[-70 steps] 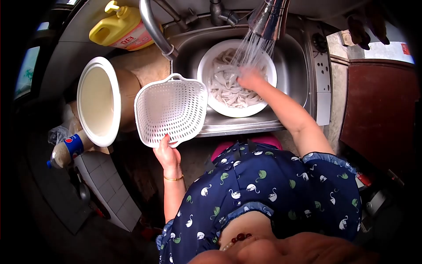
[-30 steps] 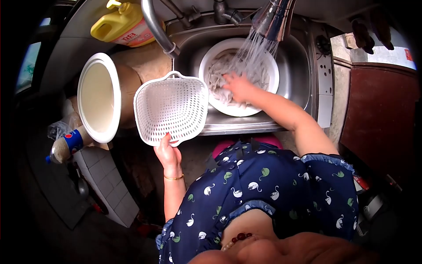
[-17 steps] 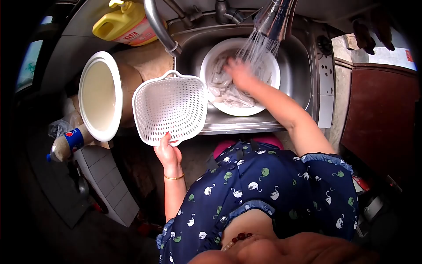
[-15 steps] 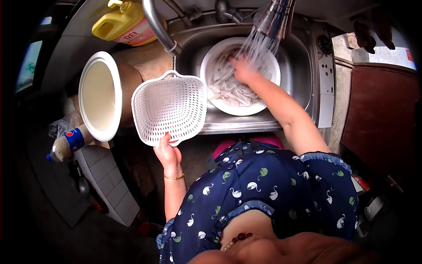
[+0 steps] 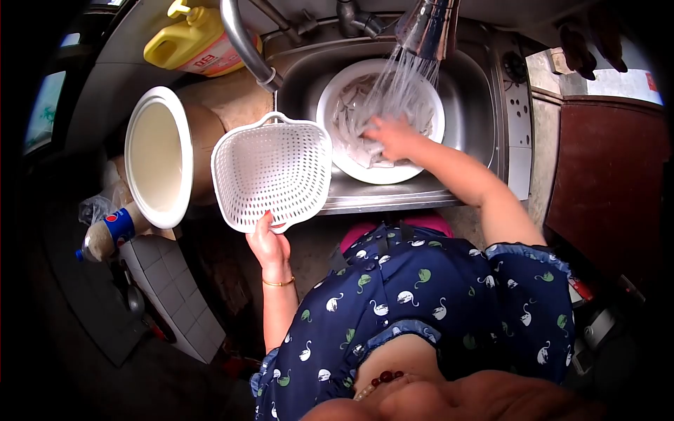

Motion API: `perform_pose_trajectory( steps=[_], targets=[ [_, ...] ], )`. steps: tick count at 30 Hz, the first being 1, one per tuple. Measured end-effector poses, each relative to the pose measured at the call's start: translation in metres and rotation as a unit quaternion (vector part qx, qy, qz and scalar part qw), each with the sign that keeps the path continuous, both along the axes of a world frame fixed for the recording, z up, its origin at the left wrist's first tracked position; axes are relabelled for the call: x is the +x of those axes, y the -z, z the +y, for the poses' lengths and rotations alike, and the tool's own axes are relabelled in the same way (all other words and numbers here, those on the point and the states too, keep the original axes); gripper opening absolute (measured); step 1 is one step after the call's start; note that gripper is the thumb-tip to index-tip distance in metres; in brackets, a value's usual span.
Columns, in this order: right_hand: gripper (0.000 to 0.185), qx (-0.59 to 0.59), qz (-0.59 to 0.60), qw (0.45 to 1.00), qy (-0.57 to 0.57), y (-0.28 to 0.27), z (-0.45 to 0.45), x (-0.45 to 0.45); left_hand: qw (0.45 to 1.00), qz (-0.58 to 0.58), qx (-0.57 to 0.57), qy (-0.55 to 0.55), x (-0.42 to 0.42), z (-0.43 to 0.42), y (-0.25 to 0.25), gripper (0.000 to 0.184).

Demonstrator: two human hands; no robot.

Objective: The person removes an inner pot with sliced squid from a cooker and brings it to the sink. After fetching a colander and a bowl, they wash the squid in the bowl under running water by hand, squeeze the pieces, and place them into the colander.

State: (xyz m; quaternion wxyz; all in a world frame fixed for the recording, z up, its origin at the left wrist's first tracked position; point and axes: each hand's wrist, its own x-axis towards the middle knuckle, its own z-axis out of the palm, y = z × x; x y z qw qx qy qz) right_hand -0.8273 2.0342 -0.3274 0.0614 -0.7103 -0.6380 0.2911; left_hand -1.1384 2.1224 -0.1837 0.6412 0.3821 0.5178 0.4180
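My left hand (image 5: pixel 269 245) is closed on the near handle of a white perforated plastic basket (image 5: pixel 270 172). The basket is tilted beside the sink, its inside facing up with nothing in it. A white basin (image 5: pixel 437 137) sits in the metal sink (image 5: pixel 469 105), holding water and many pale greyish-white strips (image 5: pixel 364 146) whose kind I cannot make out. Over the strips, inside the basin, is my right hand (image 5: pixel 397 138) with its fingers spread, touching them. Water from a spray tap head (image 5: pixel 428 31) falls into the basin just beyond that hand.
A curved metal spout (image 5: pixel 246 45) hangs over the sink's left corner. Left of the basket stand a large white-rimmed tub (image 5: pixel 158 158), a yellow pump jug (image 5: pixel 203 42) and a bottle with a blue label (image 5: pixel 116 228). A dark red panel (image 5: pixel 604 175) stands at the right.
My right hand has moved toward the near side of the basin, across the strips, with its fingers spread. The left hand and the basket have barely moved.
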Motion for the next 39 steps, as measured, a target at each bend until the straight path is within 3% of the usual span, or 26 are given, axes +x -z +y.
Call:
perform_pose_trajectory(
  steps=[2, 5, 10, 13, 16, 19, 22, 25, 28, 29, 30, 31, 33, 35, 37, 39],
  targets=[
    [0.058, 0.017, 0.022, 0.986, 0.163, 0.000, 0.005, -0.005, 1.000, 0.001, 0.005, -0.007, 0.003, -0.002, -0.002, 0.045],
    [0.056, -0.021, 0.016, 0.992, 0.125, -0.006, 0.019, -0.029, 1.000, 0.001, 0.002, -0.004, 0.002, -0.003, 0.001, 0.044],
    [0.052, 0.102, -0.072, 0.988, -0.087, -0.024, 0.051, -0.027, 1.000, 0.004, -0.003, 0.005, 0.004, -0.007, -0.002, 0.044],
    [0.055, 0.099, -0.090, 0.991, 0.014, 0.010, 0.062, 0.002, 1.000, 0.003, 0.000, 0.004, 0.008, -0.008, -0.007, 0.044],
    [0.053, -0.011, -0.027, 0.975, 0.220, 0.038, 0.064, 0.020, 1.000, 0.009, -0.001, 0.002, 0.001, -0.009, -0.004, 0.043],
    [0.053, -0.111, -0.008, 0.987, 0.116, 0.014, 0.052, 0.034, 1.000, 0.008, 0.000, -0.001, -0.003, -0.011, -0.002, 0.043],
    [0.052, -0.037, 0.176, 0.976, 0.124, 0.019, 0.039, 0.052, 1.000, 0.006, -0.002, -0.006, -0.003, -0.014, -0.004, 0.043],
    [0.050, -0.007, 0.111, 0.975, 0.194, 0.016, 0.030, 0.072, 1.000, -0.001, -0.008, 0.005, -0.006, -0.012, -0.002, 0.044],
    [0.060, 0.035, 0.053, 0.971, 0.232, 0.103, 0.026, 0.054, 1.000, -0.010, 0.000, 0.001, -0.001, -0.010, -0.004, 0.044],
    [0.062, -0.006, 0.089, 0.964, 0.251, 0.088, 0.030, 0.044, 1.000, -0.010, 0.004, -0.002, 0.001, -0.012, -0.005, 0.044],
    [0.063, -0.075, 0.189, 0.941, 0.272, 0.072, 0.029, 0.039, 1.000, -0.010, 0.006, -0.004, 0.002, -0.012, -0.006, 0.043],
    [0.065, -0.162, 0.327, 0.878, 0.311, 0.028, 0.025, 0.040, 1.000, -0.007, 0.009, -0.002, 0.002, -0.011, -0.005, 0.043],
    [0.070, -0.239, 0.487, 0.761, 0.355, -0.025, 0.021, 0.035, 1.000, -0.002, 0.013, 0.000, -0.002, -0.011, 0.000, 0.043],
    [0.071, -0.083, 0.391, 0.886, 0.236, -0.021, 0.019, 0.022, 1.000, 0.011, 0.000, 0.010, -0.005, -0.011, -0.001, 0.044],
    [0.070, 0.067, 0.282, 0.952, 0.102, 0.008, 0.016, 0.001, 1.000, 0.011, -0.009, 0.015, -0.004, -0.012, 0.000, 0.044],
    [0.069, -0.026, 0.070, 0.997, 0.008, -0.035, 0.002, -0.025, 1.000, 0.000, -0.014, 0.014, -0.005, -0.011, 0.002, 0.043]
  ],
)
